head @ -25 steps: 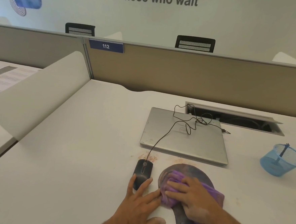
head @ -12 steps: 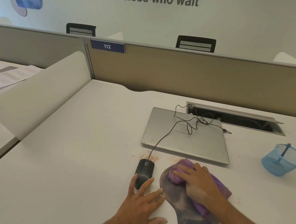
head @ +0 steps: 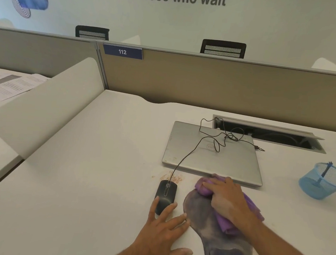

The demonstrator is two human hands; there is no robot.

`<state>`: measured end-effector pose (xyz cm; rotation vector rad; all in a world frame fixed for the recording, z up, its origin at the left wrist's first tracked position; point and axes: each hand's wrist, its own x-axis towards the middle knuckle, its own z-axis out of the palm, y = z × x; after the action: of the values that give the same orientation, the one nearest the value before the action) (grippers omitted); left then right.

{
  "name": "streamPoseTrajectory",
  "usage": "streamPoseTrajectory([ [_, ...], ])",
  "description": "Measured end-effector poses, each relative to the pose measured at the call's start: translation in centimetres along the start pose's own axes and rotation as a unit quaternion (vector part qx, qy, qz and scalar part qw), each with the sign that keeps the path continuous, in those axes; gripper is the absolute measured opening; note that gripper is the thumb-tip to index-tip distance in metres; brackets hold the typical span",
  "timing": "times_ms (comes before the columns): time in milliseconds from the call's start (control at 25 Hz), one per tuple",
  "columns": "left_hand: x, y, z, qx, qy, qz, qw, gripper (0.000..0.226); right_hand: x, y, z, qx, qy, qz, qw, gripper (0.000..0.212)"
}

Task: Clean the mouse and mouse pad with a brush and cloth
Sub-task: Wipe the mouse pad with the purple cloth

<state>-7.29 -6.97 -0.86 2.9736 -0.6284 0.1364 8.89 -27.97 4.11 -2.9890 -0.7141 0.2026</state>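
Landmark = mouse pad (head: 215, 240), a dark oblong on the white desk (head: 80, 181), running from bottom edge of view up twd the laptop.

Right hand (head: 225, 199) sits on the pad's far end, fingers curled over a bunched purple cloth (head: 234, 221) and gripping it while pressing down; rest of cloth trails back under the wrist over the pad's right side. Prob placed there to scrub the pad's top end, w/ weight over the wad.

Left hand (head: 161, 232) lies flat on the desk just left of the pad, fingers straight and spread, grasping nothing. Fingertips reach the pad's left edge and the near end of the mouse (head: 165, 195); looks like bracing so the pad doesn't slide.

Mouse sits just left of the pad's far end, cord running up over the closed laptop (head: 211, 154) beyond the pad. Reddish smears (head: 171, 177) on desk beyond the mouse.

Blue mesh cup (head: 322, 182) well right of the pad holds a blue-handled tool, maybe the brush; can't tell.
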Motion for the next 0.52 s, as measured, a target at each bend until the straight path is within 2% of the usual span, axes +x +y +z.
streamPoseTrajectory([
  [40, 0.0, 0.0, 0.0, -0.003, 0.002, 0.001, 1.000, 0.068, -0.3, -0.3, 0.1, 0.014, 0.020, -0.025, 0.999, 0.050],
  [120, -0.1, 0.0, 0.0, -0.011, 0.019, 0.007, 1.000, 0.067, -2.1, -1.5, 1.8, 0.005, 0.045, -0.178, 0.983, 0.040],
  [160, -0.1, 0.0, 0.0, -0.012, 0.025, 0.011, 1.000, 0.066, -3.4, -2.2, 2.8, -0.004, 0.027, -0.244, 0.969, 0.038],
  [200, -0.2, 0.0, 0.0, -0.011, 0.025, 0.014, 1.000, 0.066, -4.0, -2.4, 3.4, -0.018, 0.009, -0.264, 0.964, 0.040],
  [240, -0.1, 0.1, -0.1, -0.011, 0.020, 0.013, 1.000, 0.067, -3.6, -2.1, 3.1, -0.025, -0.006, -0.238, 0.971, 0.045],
  [320, 0.0, 0.1, -0.4, -0.005, 0.013, 0.011, 1.000, 0.068, -1.7, -1.0, 1.5, -0.027, -0.010, -0.121, 0.992, 0.051],
  [400, 0.0, 0.2, -0.6, -0.006, 0.006, 0.007, 1.000, 0.068, -0.6, -0.1, 0.0, -0.040, -0.029, -0.028, 0.998, 0.054],
  [440, 0.0, 0.3, -0.6, -0.009, 0.003, 0.004, 1.000, 0.068, -0.9, -0.3, -0.5, -0.041, -0.028, -0.012, 0.999, 0.054],
  [520, -0.1, 0.3, -0.6, -0.011, 0.012, 0.004, 1.000, 0.067, -2.2, -1.6, 0.4, -0.032, -0.014, -0.065, 0.997, 0.054],
])
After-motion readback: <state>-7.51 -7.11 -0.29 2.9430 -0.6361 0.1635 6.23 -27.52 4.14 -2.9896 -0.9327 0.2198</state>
